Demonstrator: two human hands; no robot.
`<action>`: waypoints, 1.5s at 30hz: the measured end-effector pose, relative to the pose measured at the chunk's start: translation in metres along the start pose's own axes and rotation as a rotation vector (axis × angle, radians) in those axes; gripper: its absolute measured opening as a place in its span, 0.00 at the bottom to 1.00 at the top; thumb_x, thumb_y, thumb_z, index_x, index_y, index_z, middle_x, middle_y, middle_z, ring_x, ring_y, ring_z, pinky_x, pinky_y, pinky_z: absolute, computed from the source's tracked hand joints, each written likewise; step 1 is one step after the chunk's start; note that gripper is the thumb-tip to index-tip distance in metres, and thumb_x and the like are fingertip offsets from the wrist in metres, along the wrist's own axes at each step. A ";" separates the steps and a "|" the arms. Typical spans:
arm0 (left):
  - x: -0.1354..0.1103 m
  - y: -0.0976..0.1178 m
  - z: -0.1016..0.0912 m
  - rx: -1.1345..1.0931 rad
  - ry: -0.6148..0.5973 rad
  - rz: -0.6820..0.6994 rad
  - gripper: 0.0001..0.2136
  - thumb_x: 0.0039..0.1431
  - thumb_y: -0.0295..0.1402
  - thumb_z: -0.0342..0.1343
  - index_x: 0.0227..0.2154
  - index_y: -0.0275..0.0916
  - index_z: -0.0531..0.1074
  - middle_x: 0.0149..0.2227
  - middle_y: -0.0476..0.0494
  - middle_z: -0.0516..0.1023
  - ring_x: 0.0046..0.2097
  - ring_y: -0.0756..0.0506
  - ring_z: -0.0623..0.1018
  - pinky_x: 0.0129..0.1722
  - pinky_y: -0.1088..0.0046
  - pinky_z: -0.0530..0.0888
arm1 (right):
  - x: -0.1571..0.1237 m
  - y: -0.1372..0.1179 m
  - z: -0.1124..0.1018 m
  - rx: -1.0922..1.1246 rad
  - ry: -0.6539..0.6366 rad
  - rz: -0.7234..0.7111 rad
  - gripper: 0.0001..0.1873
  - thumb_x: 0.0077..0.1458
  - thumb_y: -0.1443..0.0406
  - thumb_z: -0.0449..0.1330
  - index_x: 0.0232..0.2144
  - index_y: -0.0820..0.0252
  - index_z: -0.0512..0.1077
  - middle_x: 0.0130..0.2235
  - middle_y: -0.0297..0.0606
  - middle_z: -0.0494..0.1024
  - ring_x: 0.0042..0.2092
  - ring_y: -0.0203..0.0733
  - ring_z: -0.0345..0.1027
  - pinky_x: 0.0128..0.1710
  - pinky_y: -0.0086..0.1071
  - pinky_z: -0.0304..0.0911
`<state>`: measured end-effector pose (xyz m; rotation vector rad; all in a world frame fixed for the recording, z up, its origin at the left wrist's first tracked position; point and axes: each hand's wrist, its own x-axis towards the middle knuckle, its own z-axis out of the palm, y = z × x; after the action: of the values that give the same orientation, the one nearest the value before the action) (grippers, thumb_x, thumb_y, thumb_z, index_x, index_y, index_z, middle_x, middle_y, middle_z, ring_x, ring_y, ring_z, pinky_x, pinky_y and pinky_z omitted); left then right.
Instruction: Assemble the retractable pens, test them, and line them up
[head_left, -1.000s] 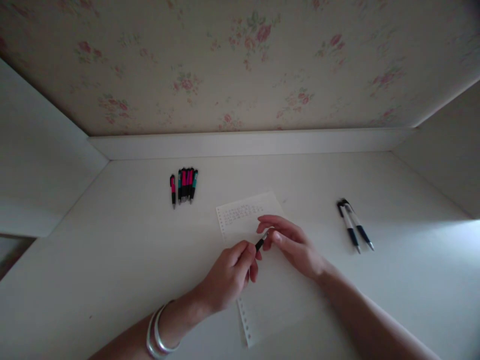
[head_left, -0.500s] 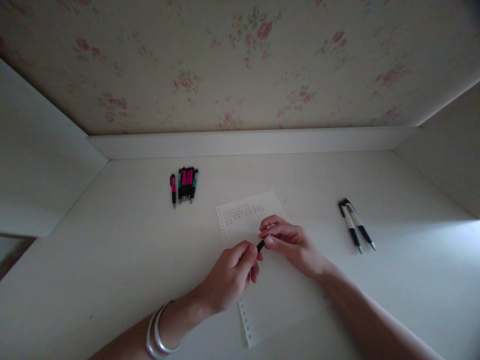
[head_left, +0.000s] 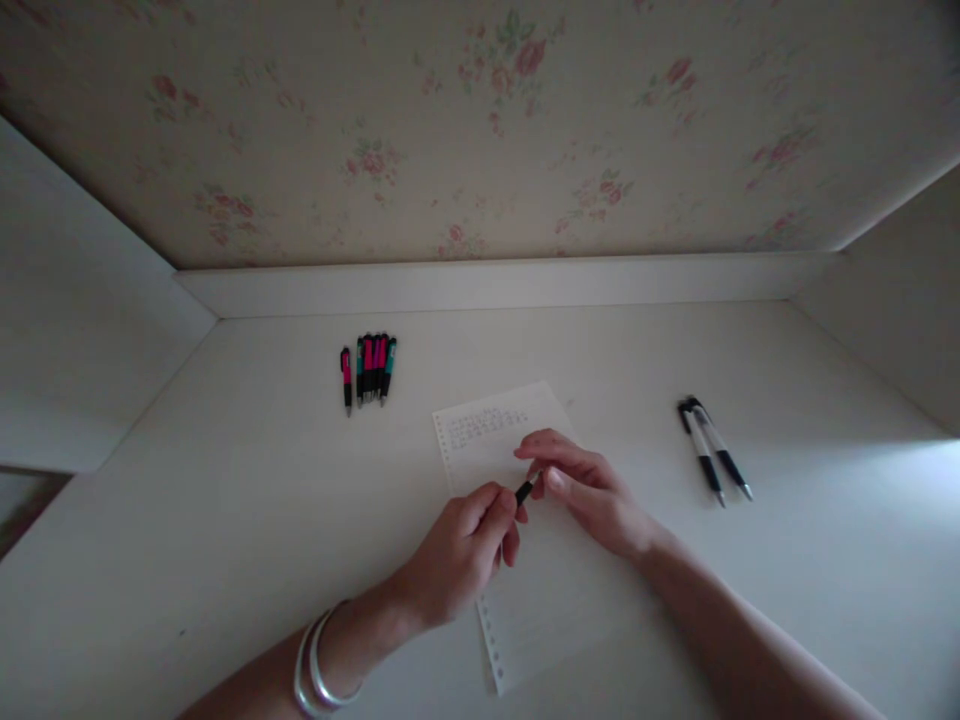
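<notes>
Both hands meet over a white punched sheet of paper (head_left: pixel 540 600) that bears a few lines of writing at its far end. My left hand (head_left: pixel 465 545), with silver bangles on the wrist, is closed around the body of a small black pen (head_left: pixel 525 490). My right hand (head_left: pixel 589 490) pinches the pen's far end between thumb and fingertips. Most of the pen is hidden inside the two hands.
A row of several pink, teal and black pens (head_left: pixel 373 368) lies at the back left of the white desk (head_left: pixel 225 480). Two white and dark blue pens (head_left: pixel 711 450) lie at the right. White side panels and a flowered wall enclose the desk.
My right hand's fingers closed over the pen's end half a second ago, and now they have drawn back slightly, so a short black piece shows again. My left hand has stayed still.
</notes>
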<state>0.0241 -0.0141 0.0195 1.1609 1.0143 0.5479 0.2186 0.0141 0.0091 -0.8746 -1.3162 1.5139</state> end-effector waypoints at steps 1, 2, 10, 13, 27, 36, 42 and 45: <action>0.000 0.000 0.000 -0.003 0.000 0.000 0.20 0.68 0.49 0.44 0.34 0.38 0.69 0.24 0.51 0.69 0.24 0.51 0.63 0.23 0.75 0.59 | 0.000 0.000 0.000 -0.002 -0.012 0.018 0.12 0.56 0.55 0.66 0.42 0.51 0.81 0.45 0.41 0.73 0.41 0.40 0.69 0.37 0.34 0.69; 0.000 0.000 0.000 -0.003 -0.001 -0.001 0.20 0.68 0.50 0.44 0.35 0.38 0.69 0.24 0.51 0.69 0.24 0.51 0.63 0.23 0.75 0.59 | 0.000 -0.001 0.000 -0.009 -0.020 0.028 0.11 0.57 0.57 0.66 0.41 0.51 0.81 0.45 0.41 0.73 0.41 0.41 0.70 0.37 0.34 0.69; -0.001 0.000 -0.001 -0.018 -0.010 -0.005 0.21 0.68 0.50 0.44 0.35 0.37 0.69 0.24 0.51 0.69 0.24 0.52 0.62 0.24 0.75 0.59 | 0.000 0.002 -0.001 -0.031 -0.014 -0.001 0.07 0.57 0.59 0.67 0.37 0.51 0.83 0.41 0.39 0.77 0.38 0.38 0.70 0.36 0.33 0.70; -0.001 -0.001 -0.001 -0.021 -0.015 -0.018 0.21 0.68 0.51 0.44 0.35 0.37 0.69 0.24 0.51 0.69 0.24 0.52 0.63 0.23 0.75 0.59 | 0.000 0.003 -0.001 -0.031 -0.022 0.012 0.08 0.58 0.59 0.65 0.38 0.51 0.83 0.42 0.40 0.77 0.34 0.37 0.70 0.32 0.31 0.69; 0.001 -0.003 0.000 -0.015 0.008 0.004 0.21 0.69 0.50 0.43 0.36 0.37 0.70 0.23 0.51 0.69 0.24 0.52 0.64 0.24 0.75 0.60 | 0.001 0.002 -0.002 -0.137 0.032 0.088 0.12 0.59 0.57 0.65 0.29 0.60 0.77 0.26 0.32 0.72 0.30 0.35 0.64 0.32 0.30 0.59; 0.001 -0.005 -0.002 -0.022 -0.020 -0.026 0.22 0.69 0.51 0.43 0.34 0.37 0.69 0.22 0.51 0.68 0.24 0.52 0.65 0.24 0.75 0.60 | -0.001 -0.001 -0.002 -0.084 -0.034 0.057 0.08 0.61 0.60 0.63 0.36 0.57 0.80 0.29 0.33 0.74 0.29 0.33 0.65 0.31 0.29 0.61; 0.002 -0.004 -0.002 -0.110 -0.030 -0.052 0.22 0.67 0.54 0.44 0.34 0.38 0.68 0.23 0.52 0.68 0.24 0.52 0.63 0.22 0.77 0.58 | -0.005 0.005 -0.003 0.109 -0.055 0.113 0.15 0.62 0.60 0.62 0.52 0.47 0.76 0.48 0.38 0.76 0.34 0.33 0.69 0.39 0.32 0.66; 0.001 -0.003 -0.001 -0.098 -0.027 -0.038 0.22 0.67 0.54 0.45 0.34 0.37 0.68 0.23 0.52 0.67 0.24 0.52 0.63 0.22 0.77 0.59 | -0.004 0.007 -0.005 0.097 -0.063 0.096 0.13 0.62 0.61 0.62 0.49 0.49 0.78 0.50 0.39 0.74 0.36 0.34 0.69 0.38 0.32 0.66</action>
<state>0.0230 -0.0134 0.0157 1.0578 0.9742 0.5448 0.2234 0.0116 0.0014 -0.8440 -1.2501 1.6777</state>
